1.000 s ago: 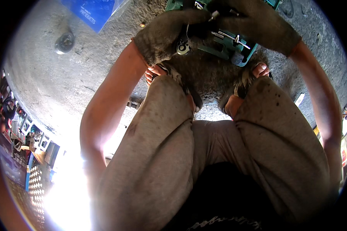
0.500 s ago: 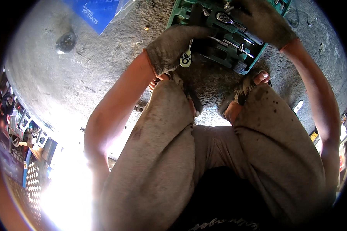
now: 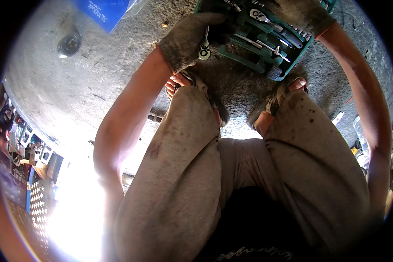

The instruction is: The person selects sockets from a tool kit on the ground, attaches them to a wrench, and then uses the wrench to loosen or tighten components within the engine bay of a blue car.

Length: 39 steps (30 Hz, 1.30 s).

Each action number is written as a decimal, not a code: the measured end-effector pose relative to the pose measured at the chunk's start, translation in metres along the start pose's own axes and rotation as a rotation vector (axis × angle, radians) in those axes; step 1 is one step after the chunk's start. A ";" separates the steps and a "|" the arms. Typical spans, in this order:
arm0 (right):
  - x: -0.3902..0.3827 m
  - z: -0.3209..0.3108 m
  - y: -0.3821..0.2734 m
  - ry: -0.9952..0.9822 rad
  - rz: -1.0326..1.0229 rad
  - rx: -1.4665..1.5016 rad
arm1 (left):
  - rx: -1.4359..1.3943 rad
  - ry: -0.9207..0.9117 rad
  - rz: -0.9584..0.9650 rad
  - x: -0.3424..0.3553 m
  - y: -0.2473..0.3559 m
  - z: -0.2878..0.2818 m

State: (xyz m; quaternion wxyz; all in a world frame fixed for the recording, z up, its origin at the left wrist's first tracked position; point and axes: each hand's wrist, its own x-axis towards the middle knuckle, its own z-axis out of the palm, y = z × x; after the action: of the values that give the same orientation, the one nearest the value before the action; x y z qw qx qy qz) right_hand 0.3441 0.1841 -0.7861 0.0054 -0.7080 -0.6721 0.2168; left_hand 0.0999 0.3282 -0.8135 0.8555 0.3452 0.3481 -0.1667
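Note:
My left hand (image 3: 185, 41), in a dark knitted work glove, is closed around a ratchet wrench (image 3: 204, 52). Its round head hangs below the fingers, while the glove covers most of the handle. Just right of it lies an open green tool case (image 3: 253, 63) with sockets, a few slim drivers and a second ratchet (image 3: 266, 19) in its slots. Over the case's far right part is my right hand (image 3: 303, 15), gloved too. Its fingers run into shadow and the picture's upper edge, so what they touch is hidden.
A blue printed packet (image 3: 102, 13) lies on the rough concrete floor at the far left, near a round dark metal part (image 3: 69, 44). My feet and bent knees flank the floor below the case. A clear plastic bottle (image 3: 361, 135) lies beyond my right forearm.
Both hands have shifted a little upward in the picture, the left still holding the ratchet. More of the case's sockets and the second ratchet now show between them.

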 end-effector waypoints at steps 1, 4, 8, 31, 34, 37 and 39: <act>0.002 0.007 0.005 0.040 -0.039 -0.009 | -0.009 -0.008 0.010 -0.001 -0.001 -0.002; 0.003 0.021 0.016 0.333 -0.280 -0.171 | 0.012 0.037 0.000 -0.002 -0.002 -0.001; 0.019 0.046 0.037 0.623 -0.495 -0.233 | 0.021 0.024 0.008 0.001 -0.003 -0.001; -0.050 -0.020 0.005 -0.277 0.202 0.229 | 0.080 0.312 0.043 -0.036 0.031 -0.035; -0.085 0.003 -0.007 -0.208 0.046 0.278 | 0.173 0.324 0.081 -0.041 0.050 -0.053; -0.090 0.024 -0.026 -0.251 0.013 0.187 | 0.385 0.467 0.045 -0.040 0.059 -0.036; -0.089 0.027 -0.041 -0.218 0.168 0.237 | 0.384 0.458 0.063 -0.043 0.057 -0.034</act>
State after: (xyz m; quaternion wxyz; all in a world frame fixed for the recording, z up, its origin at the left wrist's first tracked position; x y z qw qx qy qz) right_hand 0.2965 0.0955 -0.7713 -0.0025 -0.7285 -0.5768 0.3695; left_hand 0.0830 0.3949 -0.7733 0.6785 0.5400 0.4833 -0.1203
